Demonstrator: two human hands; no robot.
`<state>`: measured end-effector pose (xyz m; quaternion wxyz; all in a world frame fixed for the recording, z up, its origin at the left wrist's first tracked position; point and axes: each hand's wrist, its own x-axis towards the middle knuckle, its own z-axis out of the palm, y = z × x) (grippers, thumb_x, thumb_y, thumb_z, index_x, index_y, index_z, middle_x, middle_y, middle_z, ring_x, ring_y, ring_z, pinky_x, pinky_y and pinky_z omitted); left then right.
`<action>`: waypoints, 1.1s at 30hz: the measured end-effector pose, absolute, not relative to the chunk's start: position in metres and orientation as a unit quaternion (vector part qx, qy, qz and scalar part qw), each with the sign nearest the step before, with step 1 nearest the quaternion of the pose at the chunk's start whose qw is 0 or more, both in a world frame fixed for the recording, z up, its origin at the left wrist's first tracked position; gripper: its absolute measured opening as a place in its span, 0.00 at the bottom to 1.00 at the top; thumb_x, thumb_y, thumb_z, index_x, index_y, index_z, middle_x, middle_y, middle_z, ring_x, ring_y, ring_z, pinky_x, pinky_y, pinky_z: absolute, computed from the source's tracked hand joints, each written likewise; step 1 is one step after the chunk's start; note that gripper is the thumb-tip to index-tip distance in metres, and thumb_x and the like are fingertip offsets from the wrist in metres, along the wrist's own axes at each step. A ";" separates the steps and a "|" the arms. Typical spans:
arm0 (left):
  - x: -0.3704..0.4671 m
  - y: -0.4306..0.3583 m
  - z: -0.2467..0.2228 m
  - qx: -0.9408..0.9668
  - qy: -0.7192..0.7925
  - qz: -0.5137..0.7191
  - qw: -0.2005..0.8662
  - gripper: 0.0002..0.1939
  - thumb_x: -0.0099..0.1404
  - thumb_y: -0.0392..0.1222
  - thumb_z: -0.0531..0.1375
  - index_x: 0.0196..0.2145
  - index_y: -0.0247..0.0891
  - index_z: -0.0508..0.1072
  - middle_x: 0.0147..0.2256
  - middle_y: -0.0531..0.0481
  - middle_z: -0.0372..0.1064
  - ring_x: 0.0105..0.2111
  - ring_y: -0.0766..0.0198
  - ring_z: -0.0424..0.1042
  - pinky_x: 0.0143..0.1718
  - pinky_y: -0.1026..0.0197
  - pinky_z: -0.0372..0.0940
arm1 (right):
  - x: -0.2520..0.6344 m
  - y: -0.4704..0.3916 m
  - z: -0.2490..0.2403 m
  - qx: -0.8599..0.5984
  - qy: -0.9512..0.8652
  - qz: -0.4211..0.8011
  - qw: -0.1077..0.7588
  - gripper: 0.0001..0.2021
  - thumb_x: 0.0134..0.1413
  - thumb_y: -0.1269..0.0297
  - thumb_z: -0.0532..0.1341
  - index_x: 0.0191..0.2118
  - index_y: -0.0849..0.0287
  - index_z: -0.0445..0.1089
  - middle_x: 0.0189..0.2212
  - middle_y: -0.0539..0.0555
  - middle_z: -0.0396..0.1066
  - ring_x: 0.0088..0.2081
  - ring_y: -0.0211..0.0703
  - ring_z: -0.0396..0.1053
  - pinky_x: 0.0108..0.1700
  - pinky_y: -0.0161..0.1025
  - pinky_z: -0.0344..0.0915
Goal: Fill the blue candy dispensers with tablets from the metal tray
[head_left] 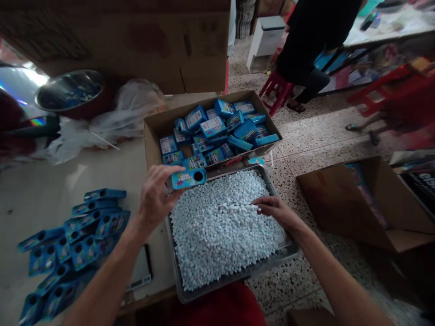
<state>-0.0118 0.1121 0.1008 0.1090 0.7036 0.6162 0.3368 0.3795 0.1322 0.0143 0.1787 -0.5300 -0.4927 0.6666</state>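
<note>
My left hand (157,192) pinches a small blue carton (187,178) at its end and holds it tilted above the upper left of a metal tray (179,290). A dark round hole shows in the carton's printed face. Small pale blue and white pellets (224,244) are heaped in the tray. Low over the heap, my right hand (275,210) has its fingers closed on a thin scoop-like tool (238,208), mostly covered by pellets. Its exact shape is hidden.
Behind the tray, a cardboard box (149,142) holds many blue cartons. More holed cartons (83,251) lie at left, near a flat device (144,267). A metal bowl (70,93) and plastic bags (136,104) stand farther back. Someone sits on a pink stool (276,90); an open box (343,199) is right.
</note>
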 end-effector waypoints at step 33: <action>0.033 -0.006 0.028 0.536 0.697 0.337 0.336 0.17 0.62 0.39 0.65 0.50 0.46 0.72 0.50 0.47 0.74 0.52 0.54 0.73 0.58 0.49 0.67 | 0.455 0.081 0.000 -0.673 -0.633 0.360 0.125 0.15 0.56 0.54 0.61 0.38 0.57 0.81 0.32 0.56 0.80 0.35 0.51 0.75 0.40 0.45 0.68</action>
